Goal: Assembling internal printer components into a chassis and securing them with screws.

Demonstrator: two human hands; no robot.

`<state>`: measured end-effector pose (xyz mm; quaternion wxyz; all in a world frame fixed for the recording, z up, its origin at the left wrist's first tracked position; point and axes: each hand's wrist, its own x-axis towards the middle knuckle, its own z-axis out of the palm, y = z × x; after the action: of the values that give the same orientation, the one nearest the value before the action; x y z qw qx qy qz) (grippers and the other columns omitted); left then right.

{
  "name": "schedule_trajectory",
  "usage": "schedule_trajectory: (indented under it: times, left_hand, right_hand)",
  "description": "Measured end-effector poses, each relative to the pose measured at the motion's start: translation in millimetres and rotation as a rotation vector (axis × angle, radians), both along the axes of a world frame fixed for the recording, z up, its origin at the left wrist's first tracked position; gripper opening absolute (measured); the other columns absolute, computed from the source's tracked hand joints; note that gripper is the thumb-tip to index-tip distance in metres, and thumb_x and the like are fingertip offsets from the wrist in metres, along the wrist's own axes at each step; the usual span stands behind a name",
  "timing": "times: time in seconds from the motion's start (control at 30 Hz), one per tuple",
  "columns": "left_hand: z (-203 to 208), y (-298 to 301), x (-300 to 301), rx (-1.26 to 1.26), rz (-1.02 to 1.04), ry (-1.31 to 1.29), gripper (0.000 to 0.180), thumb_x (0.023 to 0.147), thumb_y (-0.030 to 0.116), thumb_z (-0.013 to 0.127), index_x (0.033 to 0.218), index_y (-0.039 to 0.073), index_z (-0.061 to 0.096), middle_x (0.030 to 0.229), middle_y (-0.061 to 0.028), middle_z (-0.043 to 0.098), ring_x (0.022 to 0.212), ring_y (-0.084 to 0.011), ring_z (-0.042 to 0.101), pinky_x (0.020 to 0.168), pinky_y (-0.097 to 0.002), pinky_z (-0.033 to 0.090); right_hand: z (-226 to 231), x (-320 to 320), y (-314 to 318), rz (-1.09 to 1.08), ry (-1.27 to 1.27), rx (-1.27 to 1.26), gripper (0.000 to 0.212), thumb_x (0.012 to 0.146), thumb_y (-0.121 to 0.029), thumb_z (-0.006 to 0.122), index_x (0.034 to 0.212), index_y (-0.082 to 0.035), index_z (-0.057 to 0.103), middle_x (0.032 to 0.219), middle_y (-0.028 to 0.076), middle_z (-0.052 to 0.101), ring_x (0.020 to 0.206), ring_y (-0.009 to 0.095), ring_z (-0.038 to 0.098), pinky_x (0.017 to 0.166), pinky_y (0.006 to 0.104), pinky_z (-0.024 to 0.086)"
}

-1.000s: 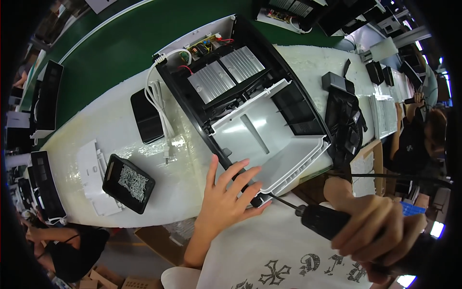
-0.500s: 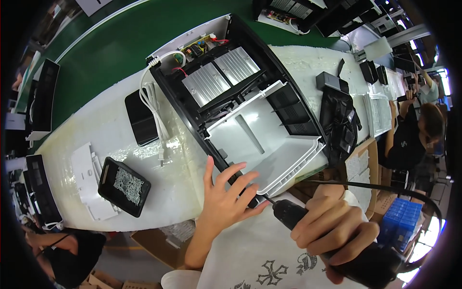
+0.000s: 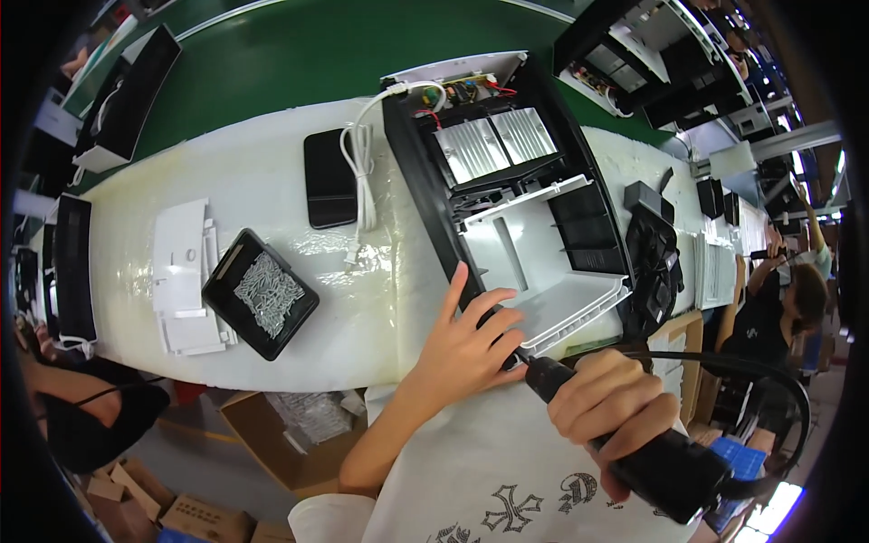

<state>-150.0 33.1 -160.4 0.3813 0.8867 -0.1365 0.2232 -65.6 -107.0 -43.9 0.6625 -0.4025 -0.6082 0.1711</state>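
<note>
My left hand (image 3: 466,356) rests with spread fingers on the near left corner of a black appliance housing (image 3: 418,181), close to the driver's tip. My right hand (image 3: 608,405) is wrapped round a black corded electric screwdriver (image 3: 674,466). Its bit points at that same near corner; whether it sits on a screw is hidden by my fingers. The housing lies open side up, with a white bin-like compartment (image 3: 541,306) at its near end. Two ribbed silver metal plates (image 3: 472,151) and a small circuit board (image 3: 466,92) with red wires fill the far end.
Left of the housing lie a white plug cable (image 3: 364,167), a black flat panel (image 3: 328,185), a black tray (image 3: 222,291) of screws (image 3: 270,297) and white plastic parts (image 3: 181,271). Black bagged parts (image 3: 654,271) sit right. A cardboard box (image 3: 253,434) stands below the table's front edge. Other people work nearby.
My view has swung, so the table and housing sit differently in the picture. Both hands stay at the same near corner, and the driver still points there.
</note>
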Motion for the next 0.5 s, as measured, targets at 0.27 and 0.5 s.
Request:
schedule_trajectory:
  times: [0.27, 0.5]
  left_hand:
    - [14.6, 13.9, -5.8, 0.02, -0.059, -0.016, 0.034, 0.069, 0.03, 0.081, 0.09, 0.009, 0.065, 0.1, 0.0018, 0.061, 0.117, -0.0222, 0.054, 0.115, -0.0671, 0.021]
    - [49.2, 100.2, -61.1, -0.193, 0.237, 0.085, 0.027, 0.076, 0.01, 0.077, 0.101, 0.009, 0.066, 0.117, -0.0053, 0.066, 0.11, -0.0269, 0.059, 0.095, -0.0434, 0.047]
  right_hand:
    - [7.9, 26.1, 1.1, 0.191, 0.199, -0.062, 0.041, 0.083, -0.026, 0.08, 0.097, 0.0, 0.051, 0.068, 0.017, 0.066, 0.054, 0.028, 0.066, 0.05, 0.0374, 0.058]
    - [35.6, 31.4, -71.9, -0.326, 0.525, 0.849, 0.041, 0.079, -0.013, 0.074, 0.102, 0.002, 0.043, 0.061, 0.008, 0.052, 0.037, 0.016, 0.055, 0.028, 0.0242, 0.046]
